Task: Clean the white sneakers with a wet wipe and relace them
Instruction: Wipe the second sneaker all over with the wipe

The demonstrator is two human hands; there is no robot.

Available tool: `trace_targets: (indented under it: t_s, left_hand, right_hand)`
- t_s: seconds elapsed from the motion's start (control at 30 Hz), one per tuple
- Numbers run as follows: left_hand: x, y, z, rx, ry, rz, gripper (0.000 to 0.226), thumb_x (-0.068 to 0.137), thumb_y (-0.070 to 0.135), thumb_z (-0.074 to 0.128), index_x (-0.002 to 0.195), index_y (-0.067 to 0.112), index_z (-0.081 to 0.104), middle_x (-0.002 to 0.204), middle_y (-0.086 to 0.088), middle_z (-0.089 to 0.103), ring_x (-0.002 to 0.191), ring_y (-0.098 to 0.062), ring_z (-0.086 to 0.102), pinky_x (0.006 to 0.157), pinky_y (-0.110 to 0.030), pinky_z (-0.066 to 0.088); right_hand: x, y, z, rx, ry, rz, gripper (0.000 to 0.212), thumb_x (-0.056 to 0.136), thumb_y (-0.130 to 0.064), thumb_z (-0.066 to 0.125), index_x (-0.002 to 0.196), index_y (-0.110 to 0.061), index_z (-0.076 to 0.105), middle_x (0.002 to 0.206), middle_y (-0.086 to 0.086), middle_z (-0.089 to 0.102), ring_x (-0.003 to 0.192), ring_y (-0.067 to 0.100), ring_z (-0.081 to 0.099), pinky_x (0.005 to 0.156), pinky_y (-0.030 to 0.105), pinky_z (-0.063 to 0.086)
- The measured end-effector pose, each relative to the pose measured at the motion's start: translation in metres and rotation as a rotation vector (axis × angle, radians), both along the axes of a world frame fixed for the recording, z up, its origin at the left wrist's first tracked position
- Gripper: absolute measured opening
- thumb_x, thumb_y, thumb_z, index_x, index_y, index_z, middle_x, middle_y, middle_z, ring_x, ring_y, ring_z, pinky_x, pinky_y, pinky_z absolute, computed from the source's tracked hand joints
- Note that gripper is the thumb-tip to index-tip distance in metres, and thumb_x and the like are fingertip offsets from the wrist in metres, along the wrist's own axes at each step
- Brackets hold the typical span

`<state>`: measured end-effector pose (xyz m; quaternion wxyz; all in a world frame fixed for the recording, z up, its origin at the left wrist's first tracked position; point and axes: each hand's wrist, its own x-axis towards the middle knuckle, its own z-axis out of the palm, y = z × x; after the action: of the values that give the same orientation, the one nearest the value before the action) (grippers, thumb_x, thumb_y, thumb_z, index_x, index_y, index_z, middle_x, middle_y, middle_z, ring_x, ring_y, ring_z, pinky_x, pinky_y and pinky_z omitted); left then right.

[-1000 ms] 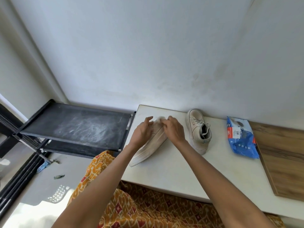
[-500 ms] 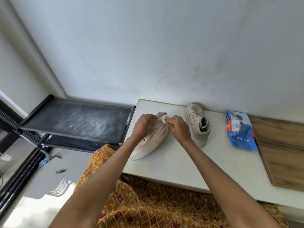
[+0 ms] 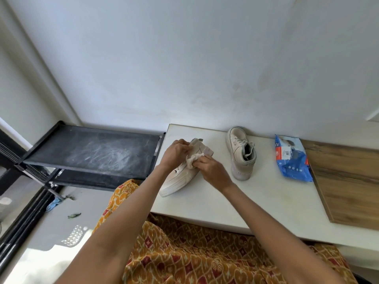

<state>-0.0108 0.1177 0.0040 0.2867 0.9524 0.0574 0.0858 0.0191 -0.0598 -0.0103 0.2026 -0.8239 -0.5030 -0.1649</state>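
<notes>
two sneakers point(image 3: 180, 173) point(image 3: 242, 152), one wipe pack point(image 3: 292, 160), seemingly one wipe point(image 3: 193, 159)

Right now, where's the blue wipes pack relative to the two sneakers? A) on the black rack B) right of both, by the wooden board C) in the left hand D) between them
B: the blue wipes pack lies on the white table, right of the laced sneaker and of the sneaker being handled, next to the wooden board.
</notes>
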Motion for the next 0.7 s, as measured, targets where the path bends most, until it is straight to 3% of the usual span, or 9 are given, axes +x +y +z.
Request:
trace_targets:
  t_s: [0.1,0.17,0.23,0.33,0.43,0.6,0.7]
  left_hand:
    - [-0.002,-0.001,0.002,-0.020,0.019,0.011,0.026,0.093,0.019,0.055,0.114,0.012,0.068,0.122,-0.009,0.059,0.115,-0.027,0.050,0.093,-0.032,0.041]
    - [-0.002,-0.001,0.002,-0.028,0.035,0.006,0.027,0.093,0.021,0.056,0.117,0.014,0.067,0.122,-0.009,0.057,0.116,-0.026,0.049,0.093,-0.030,0.040]
    - [-0.002,0.001,0.001,-0.032,0.055,-0.001,0.028,0.093,0.020,0.055,0.120,0.016,0.065,0.123,-0.009,0.056,0.118,-0.026,0.047,0.095,-0.029,0.038]
    - [-0.002,0.003,-0.001,-0.026,0.090,-0.002,0.028,0.095,0.020,0.050,0.119,0.017,0.065,0.123,-0.011,0.054,0.119,-0.027,0.046,0.096,-0.030,0.037]
    - [-0.002,0.005,-0.001,-0.048,0.094,0.016,0.030,0.096,0.020,0.050,0.122,0.015,0.063,0.125,-0.011,0.053,0.120,-0.027,0.046,0.095,-0.029,0.036]
    - [-0.004,-0.001,0.001,-0.071,0.070,0.011,0.030,0.094,0.018,0.053,0.123,0.014,0.062,0.122,-0.011,0.054,0.117,-0.027,0.046,0.095,-0.031,0.037]
    - [-0.007,-0.001,0.004,-0.060,0.074,0.011,0.030,0.093,0.015,0.054,0.122,0.013,0.063,0.123,-0.011,0.054,0.117,-0.028,0.046,0.095,-0.030,0.037]
  right_hand:
    - [0.021,0.004,0.009,-0.096,0.128,-0.167,0.024,0.080,0.003,0.056,0.093,-0.013,0.069,0.095,0.003,0.067,0.088,0.026,0.058,0.055,0.029,0.045]
    - [0.031,0.016,0.011,-0.121,0.231,-0.345,0.020,0.084,0.002,0.053,0.093,-0.007,0.068,0.091,0.010,0.063,0.091,0.029,0.054,0.058,0.029,0.034]
    - [0.031,0.025,0.013,-0.105,0.280,-0.437,0.020,0.087,0.000,0.050,0.095,-0.005,0.068,0.091,0.011,0.061,0.094,0.029,0.052,0.061,0.031,0.033]
    - [0.008,0.029,0.009,0.026,0.288,-0.312,0.024,0.085,0.000,0.052,0.098,-0.010,0.069,0.096,-0.002,0.062,0.093,0.020,0.051,0.067,0.027,0.041]
    - [-0.018,0.023,-0.005,0.103,0.166,-0.156,0.029,0.074,0.007,0.063,0.095,-0.011,0.072,0.088,0.003,0.065,0.084,0.027,0.059,0.060,0.028,0.052]
    - [-0.004,0.004,0.001,-0.026,0.033,0.040,0.027,0.075,0.004,0.064,0.093,-0.015,0.071,0.087,0.000,0.065,0.083,0.023,0.060,0.057,0.026,0.051]
    - [0.014,0.003,0.009,-0.074,0.063,-0.045,0.028,0.075,0.003,0.061,0.093,-0.015,0.070,0.090,0.001,0.066,0.084,0.025,0.061,0.052,0.029,0.052]
